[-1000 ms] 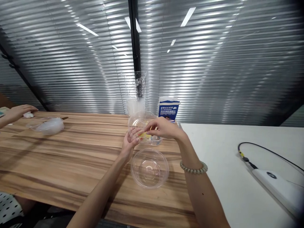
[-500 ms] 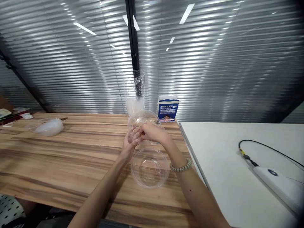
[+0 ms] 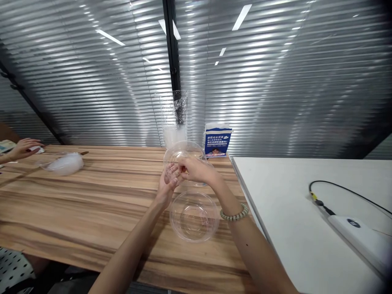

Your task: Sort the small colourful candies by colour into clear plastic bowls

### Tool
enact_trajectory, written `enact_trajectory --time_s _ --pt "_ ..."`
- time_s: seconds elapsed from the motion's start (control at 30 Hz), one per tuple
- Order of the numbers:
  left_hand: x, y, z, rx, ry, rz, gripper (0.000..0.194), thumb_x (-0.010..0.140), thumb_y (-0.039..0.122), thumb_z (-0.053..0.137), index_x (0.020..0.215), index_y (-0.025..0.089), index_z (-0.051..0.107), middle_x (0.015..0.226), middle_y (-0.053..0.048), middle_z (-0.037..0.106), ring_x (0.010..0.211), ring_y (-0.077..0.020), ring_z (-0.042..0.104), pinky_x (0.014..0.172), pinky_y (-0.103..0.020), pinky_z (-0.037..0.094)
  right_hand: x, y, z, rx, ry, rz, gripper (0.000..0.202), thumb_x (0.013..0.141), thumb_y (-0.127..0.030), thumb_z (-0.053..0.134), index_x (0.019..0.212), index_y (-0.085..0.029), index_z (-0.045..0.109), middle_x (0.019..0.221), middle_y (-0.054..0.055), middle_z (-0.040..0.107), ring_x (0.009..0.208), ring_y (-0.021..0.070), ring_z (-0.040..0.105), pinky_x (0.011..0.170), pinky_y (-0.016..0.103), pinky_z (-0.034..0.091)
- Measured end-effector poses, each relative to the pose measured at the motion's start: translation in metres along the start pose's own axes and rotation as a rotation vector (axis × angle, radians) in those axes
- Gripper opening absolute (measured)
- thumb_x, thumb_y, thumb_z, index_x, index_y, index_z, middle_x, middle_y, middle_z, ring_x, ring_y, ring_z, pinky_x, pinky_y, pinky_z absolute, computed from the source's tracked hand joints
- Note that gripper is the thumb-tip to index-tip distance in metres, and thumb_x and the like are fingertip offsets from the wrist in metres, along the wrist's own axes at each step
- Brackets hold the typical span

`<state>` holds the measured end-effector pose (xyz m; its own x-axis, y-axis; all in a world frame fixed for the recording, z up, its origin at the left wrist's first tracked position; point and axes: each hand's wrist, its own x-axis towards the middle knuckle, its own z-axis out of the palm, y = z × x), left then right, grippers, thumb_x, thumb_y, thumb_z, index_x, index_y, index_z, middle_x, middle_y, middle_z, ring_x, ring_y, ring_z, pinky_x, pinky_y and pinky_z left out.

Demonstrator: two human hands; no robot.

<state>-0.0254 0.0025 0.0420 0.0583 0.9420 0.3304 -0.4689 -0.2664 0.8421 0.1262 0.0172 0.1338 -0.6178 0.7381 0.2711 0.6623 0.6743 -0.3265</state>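
A round clear plastic bowl (image 3: 184, 151) is at the far middle of the table, its rim leaning toward me. My left hand (image 3: 168, 181) cups it at the lower left, and its fingers show through the plastic. Over the same bowl, my right hand (image 3: 194, 169) is closed with the fingertips pinched near the left fingers; what they pinch is too small or too clear to make out. Nearer to me, a second clear round container (image 3: 194, 234) rests on the wooden table between my forearms.
Behind the bowl stands a clear bag (image 3: 174, 132) with whitish contents, beside a blue printed package (image 3: 217, 141). To the left lies another bag (image 3: 65, 164) of whitish items. A co-worker's hand (image 3: 24, 149) is at far left. A white device (image 3: 358, 230) with a cable occupies the white table.
A co-worker's hand has come into view at the far left. My right fingers have curled slightly and shifted a little left; my left hand stays at the bowl.
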Motion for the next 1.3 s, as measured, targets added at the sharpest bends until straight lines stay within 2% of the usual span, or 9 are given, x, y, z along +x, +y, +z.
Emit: enact_trajectory --time_s 0.2,0.4,0.47,0.57,0.67,0.77,0.9,1.13,1.3 --pt "0.000 -0.001 -0.001 -0.009 -0.015 -0.010 0.075 0.057 0.046 0.083 0.120 0.022 0.050 0.130 -0.012 0.052 0.118 -0.0266 0.052 0.089 -0.037 0.051 -0.009 0.001 -0.016 0.232 0.107 -0.103 0.010 0.078 -0.007 0.059 0.081 -0.012 0.068 0.075 0.002 0.067 0.067 0.0110 0.057 0.060 0.020 0.039" --pt "-0.001 -0.004 -0.006 -0.029 -0.056 0.001 0.074 0.062 0.047 0.080 0.124 0.023 0.048 0.129 -0.011 0.054 0.118 -0.0260 0.054 0.089 -0.035 0.051 -0.027 0.004 -0.046 0.419 -0.098 -0.215 0.015 0.083 -0.023 0.064 0.092 -0.017 0.075 0.088 0.004 0.073 0.072 0.0127 0.061 0.062 0.022 0.043" --pt "-0.001 -0.004 -0.007 -0.029 -0.072 0.012 0.074 0.063 0.048 0.079 0.125 0.023 0.047 0.129 -0.011 0.055 0.119 -0.0266 0.054 0.089 -0.035 0.051 -0.030 0.005 -0.050 0.413 -0.108 -0.203 0.019 0.084 -0.025 0.064 0.098 -0.018 0.075 0.091 0.004 0.074 0.071 0.0127 0.061 0.061 0.022 0.043" --pt "-0.001 -0.005 -0.008 -0.018 -0.079 0.017 0.075 0.062 0.049 0.080 0.125 0.024 0.048 0.131 -0.011 0.054 0.120 -0.0274 0.053 0.089 -0.037 0.051 -0.027 0.002 -0.046 0.360 0.005 -0.174 0.019 0.085 -0.024 0.063 0.099 -0.019 0.074 0.091 0.005 0.073 0.073 0.0134 0.062 0.062 0.022 0.043" --pt "-0.001 -0.005 -0.007 -0.011 -0.082 0.008 0.077 0.058 0.050 0.081 0.124 0.025 0.049 0.131 -0.010 0.053 0.118 -0.0272 0.054 0.090 -0.039 0.051 -0.018 -0.005 -0.033 0.230 0.053 -0.167 0.015 0.083 -0.014 0.062 0.091 -0.016 0.075 0.086 0.006 0.072 0.073 0.0133 0.060 0.064 0.022 0.042" --pt "-0.001 -0.005 -0.005 -0.017 -0.075 0.002 0.079 0.055 0.050 0.083 0.122 0.025 0.051 0.128 -0.010 0.054 0.113 -0.0256 0.057 0.089 -0.037 0.052 -0.009 -0.013 -0.020 0.067 0.014 -0.109 0.018 0.080 -0.005 0.059 0.084 -0.014 0.074 0.079 0.005 0.070 0.066 0.0118 0.056 0.061 0.022 0.038" --pt "-0.001 -0.004 -0.003 -0.010 -0.072 0.015 0.080 0.052 0.051 0.084 0.121 0.024 0.051 0.126 -0.010 0.055 0.113 -0.0262 0.056 0.088 -0.037 0.052 -0.005 -0.015 -0.012 -0.106 -0.054 -0.007 0.016 0.078 -0.006 0.058 0.078 -0.014 0.071 0.075 0.005 0.068 0.063 0.0123 0.055 0.056 0.023 0.034" --pt "-0.002 0.002 0.001 -0.016 -0.092 0.007 0.082 0.054 0.046 0.085 0.124 0.024 0.047 0.131 -0.014 0.053 0.120 -0.0306 0.053 0.094 -0.043 0.048 -0.011 -0.002 -0.016 -0.239 -0.077 0.112 0.021 0.078 -0.005 0.057 0.086 -0.015 0.074 0.092 0.011 0.071 0.089 0.0212 0.063 0.074 0.025 0.043" --pt "-0.002 0.002 0.002 -0.011 -0.083 0.028 0.084 0.054 0.046 0.085 0.124 0.023 0.046 0.131 -0.015 0.053 0.121 -0.0313 0.052 0.093 -0.042 0.048 -0.011 -0.005 -0.015 -0.303 -0.090 0.149 0.023 0.079 -0.005 0.056 0.090 -0.016 0.073 0.097 0.011 0.071 0.097 0.0229 0.063 0.078 0.026 0.045"
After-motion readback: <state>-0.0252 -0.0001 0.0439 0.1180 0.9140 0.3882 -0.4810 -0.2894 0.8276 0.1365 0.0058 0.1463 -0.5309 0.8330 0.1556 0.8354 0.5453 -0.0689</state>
